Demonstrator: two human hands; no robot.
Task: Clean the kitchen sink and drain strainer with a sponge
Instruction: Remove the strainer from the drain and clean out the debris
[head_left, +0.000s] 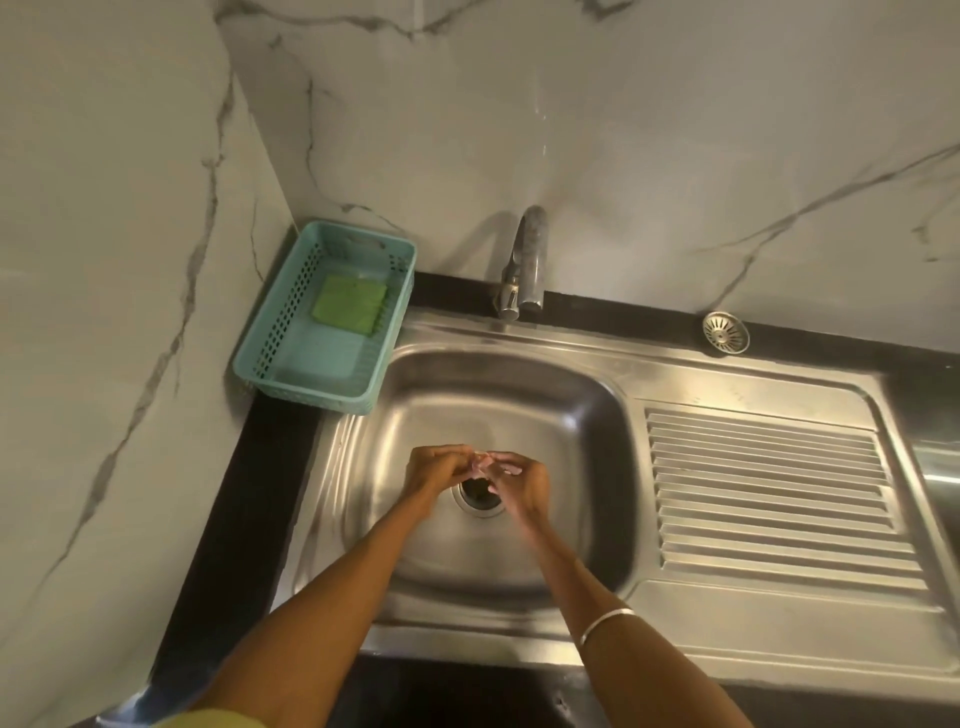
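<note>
Both my hands are down in the steel sink basin (566, 415), just above the open drain hole (480, 499). My left hand (436, 467) and my right hand (522, 483) meet at the fingertips, with the fingers loosely bent and touching each other. I see nothing held between them. The green sponge (349, 302) lies in the teal plastic basket (270, 343) at the back left corner. The round metal drain strainer (725, 332) sits on the black counter ledge at the back right, out of the drain.
A chrome tap (527, 260) stands behind the basin, with no water visibly running. The ribbed steel drainboard (769, 493) extends to the right. Marble-patterned walls close in at the left and back. A black counter edge borders the sink.
</note>
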